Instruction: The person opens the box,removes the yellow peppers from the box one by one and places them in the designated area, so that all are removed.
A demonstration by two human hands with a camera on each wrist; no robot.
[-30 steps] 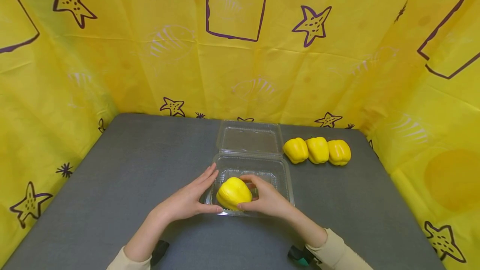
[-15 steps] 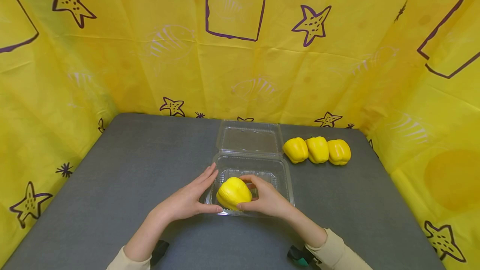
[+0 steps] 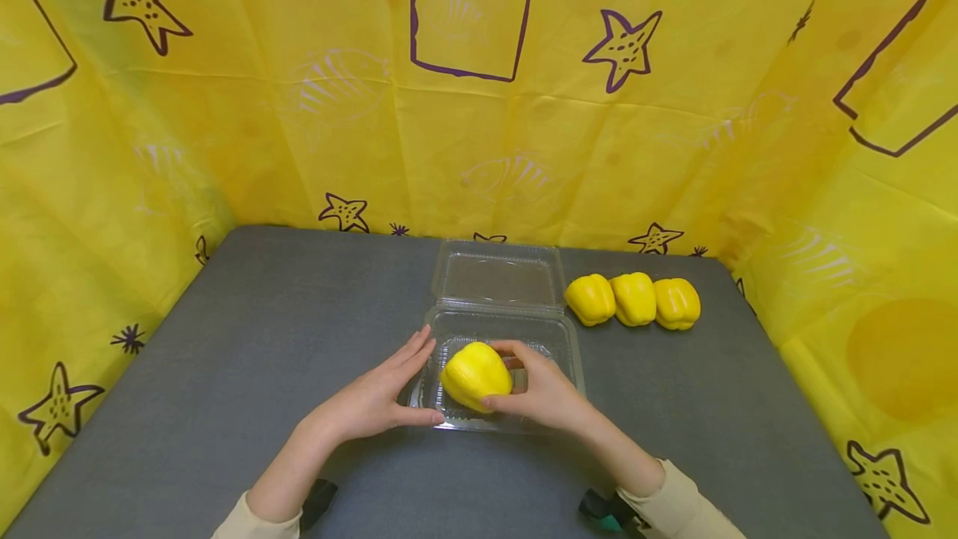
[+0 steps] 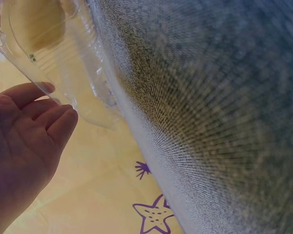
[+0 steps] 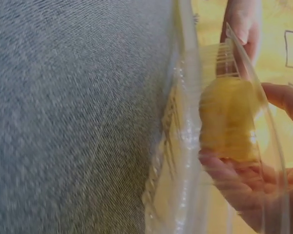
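Note:
A yellow bell pepper (image 3: 476, 377) is held in my right hand (image 3: 542, 385), over the base of a clear plastic clamshell container (image 3: 572, 356). In the right wrist view, the fingers (image 5: 224, 175) and thumb stand around the bell pepper (image 5: 227, 119), seen through the container's clear wall. My left hand (image 3: 374, 398) rests against the container's left side with fairly straight fingers; its thumb lies at the near rim. Up close in the left wrist view, the left fingertips (image 4: 66, 114) touch the container's clear rim (image 4: 27, 68).
Three more yellow bell peppers (image 3: 634, 299) lie in a row on the dark grey table (image 3: 299, 306), right of the container. The container's lid (image 3: 500, 273) lies folded back behind its base. A yellow patterned cloth (image 3: 479, 131) surrounds the table's back and sides.
My right hand has shifted the bell pepper slightly right and away from the near rim within the last half second. The left hand and the container have stayed in place.

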